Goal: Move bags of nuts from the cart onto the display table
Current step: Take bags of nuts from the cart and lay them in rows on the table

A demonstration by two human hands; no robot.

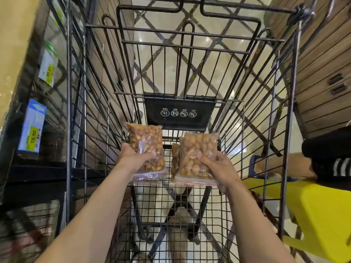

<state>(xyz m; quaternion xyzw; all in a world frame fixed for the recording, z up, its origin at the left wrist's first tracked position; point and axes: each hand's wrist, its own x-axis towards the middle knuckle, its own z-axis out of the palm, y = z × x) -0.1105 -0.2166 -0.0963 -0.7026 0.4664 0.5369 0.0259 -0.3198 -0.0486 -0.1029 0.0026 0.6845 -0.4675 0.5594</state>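
Observation:
I look down into a black wire shopping cart (191, 209). My left hand (133, 158) grips a clear zip bag of reddish-brown nuts (145, 141), held above the cart's wire floor. My right hand (216, 166) grips a clear zip bag of pale almonds (197, 147) by its right side. Behind that bag, on its left, the edge of another bag of nuts (174, 160) shows; whether my right hand holds it too is unclear. The display table is not in view.
The folded child-seat flap (179, 112) with warning icons stands at the cart's far end. A shelf with boxed goods and yellow price tags (33, 128) runs along the left. On the right are a yellow stool (321, 215), a wooden slatted wall (321, 73) and another person's leg (283, 166).

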